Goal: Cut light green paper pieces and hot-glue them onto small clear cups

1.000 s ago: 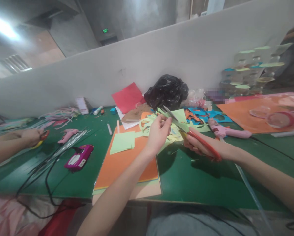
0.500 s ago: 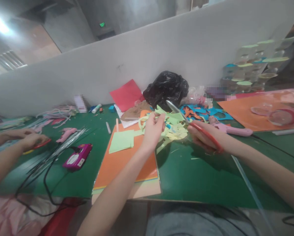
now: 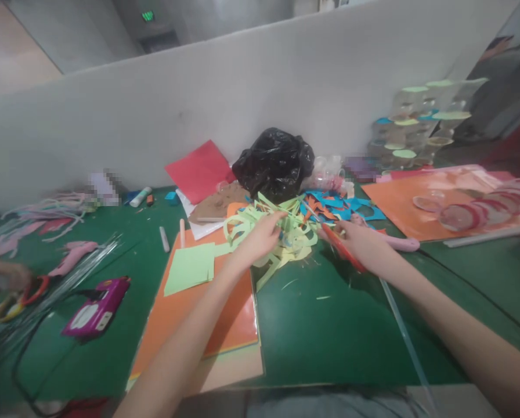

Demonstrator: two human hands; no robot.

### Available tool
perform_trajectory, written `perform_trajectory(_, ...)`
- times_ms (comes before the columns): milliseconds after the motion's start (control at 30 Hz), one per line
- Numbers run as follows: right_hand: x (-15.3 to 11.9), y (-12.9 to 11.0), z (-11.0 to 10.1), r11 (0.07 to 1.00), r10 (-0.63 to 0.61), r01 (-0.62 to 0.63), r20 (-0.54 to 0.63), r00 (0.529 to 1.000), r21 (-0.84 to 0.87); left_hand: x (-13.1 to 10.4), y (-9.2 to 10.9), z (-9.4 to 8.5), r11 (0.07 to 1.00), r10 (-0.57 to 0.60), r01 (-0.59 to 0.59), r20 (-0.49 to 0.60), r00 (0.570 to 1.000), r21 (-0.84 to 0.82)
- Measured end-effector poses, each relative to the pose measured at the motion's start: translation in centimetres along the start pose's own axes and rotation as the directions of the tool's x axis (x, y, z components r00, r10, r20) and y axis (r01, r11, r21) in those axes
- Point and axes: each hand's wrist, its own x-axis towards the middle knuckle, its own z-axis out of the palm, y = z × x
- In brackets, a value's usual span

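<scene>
Two hands: my right hand clamps the scissors, right of the green scraps; probably stiff, best held by the handles. Scraps look light, floppy; pinch edges. My left hand is at them; can't tell if its fingers grip.

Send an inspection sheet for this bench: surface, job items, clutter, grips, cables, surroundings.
Surface: green table, with loose paper slivers.
Job items: red-handled scissors; light-green paper scraps, heaped.
Clutter: black plastic bag; blue and orange scraps; magenta box; pink glue gun at right.
Grips: right grip holds the scissors; left grip at the heap, any pinch unclear.
Cables: black cord from that glue gun toward the right edge.
Surroundings: grey partition behind; co-worker's hand at left.
</scene>
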Motion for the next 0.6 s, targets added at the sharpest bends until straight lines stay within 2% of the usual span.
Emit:
perform_trajectory(67,-0.2,-1.2,0.1,0.993,0.063,-0.061,0.014,0.998,-0.104,0.7,-0.5,-0.3,0.998,-0.014,0.008,0.084,0.996,0.066)
perform_trajectory(133,-0.3,-2.3,0.0,0.975,0.117,-0.112,0.015,0.993,-0.193,1.2,-0.9,-0.3,0.987,-0.040,0.020,0.123,0.992,0.158)
perform_trajectory(233,-0.4,-3.3,-0.2,0.954,0.149,-0.134,0.035,0.988,-0.267,1.4,-1.7,0.1,0.960,-0.033,0.001,0.111,0.993,0.282)
perform_trajectory(367,-0.6,-4.0,0.0,0.933,0.142,-0.110,0.070,0.987,-0.344,1.3,-2.5,0.6,0.950,-0.008,-0.015,0.069,0.998,0.313)
perform_trajectory(500,-1.9,-4.2,-0.2,0.906,0.046,0.001,0.101,0.994,-0.422,1.1,-2.3,0.7,0.951,-0.051,0.039,0.031,0.998,0.305)
perform_trajectory(600,-2.9,-1.7,-2.4,0.908,-0.070,0.068,0.009,0.997,-0.414,0.8,-2.2,0.7,0.951,-0.042,0.041,-0.001,0.999,0.305)
